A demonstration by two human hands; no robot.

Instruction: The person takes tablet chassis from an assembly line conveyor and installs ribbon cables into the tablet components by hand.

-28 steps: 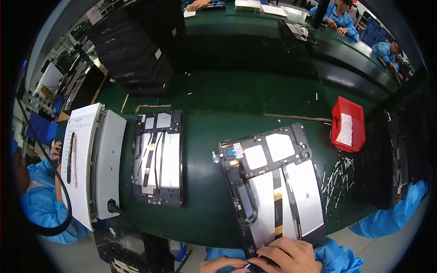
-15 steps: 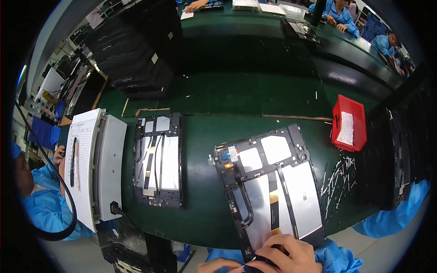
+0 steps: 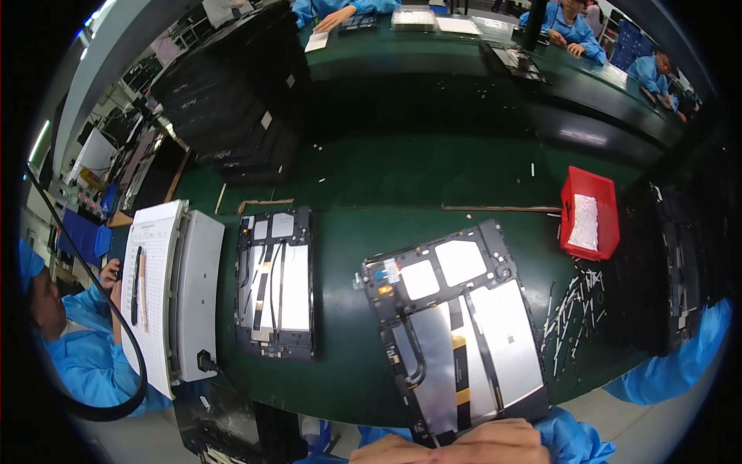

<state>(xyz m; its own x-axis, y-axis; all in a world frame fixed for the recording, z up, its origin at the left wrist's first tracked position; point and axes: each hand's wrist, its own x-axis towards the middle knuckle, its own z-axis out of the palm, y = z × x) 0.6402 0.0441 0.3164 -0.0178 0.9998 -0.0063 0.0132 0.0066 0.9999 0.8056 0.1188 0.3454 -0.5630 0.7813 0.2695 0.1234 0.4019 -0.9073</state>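
Note:
An opened tablet [image 3: 483, 348] lies tilted on the green bench in front of me, its inside up, with silver plates, a black upper frame and dark flat cables. At its near end, my right hand [image 3: 498, 444] is closed, with its fingers bent over the lower edge. Close beside it, my left hand [image 3: 382, 450] is closed too, at the tablet's near left corner. Both hands are cut off by the lower border, and whatever their fingertips hold is hidden. A second opened tablet [image 3: 294, 290] of the same kind lies further left, untouched.
A red bin [image 3: 568, 220] with white material stands at the right, with thin white strips [image 3: 572, 317] scattered nearer. On the left are a grey box [image 3: 202, 301], a paper sheet [image 3: 154, 286] with pens, and a tall stack of black trays [image 3: 224, 116]. Co-workers in blue sit around.
My hands have shifted lower and the fingers are less visible. The view has tilted slightly, so the bench items on the left appear lower. The tablets stay in place.

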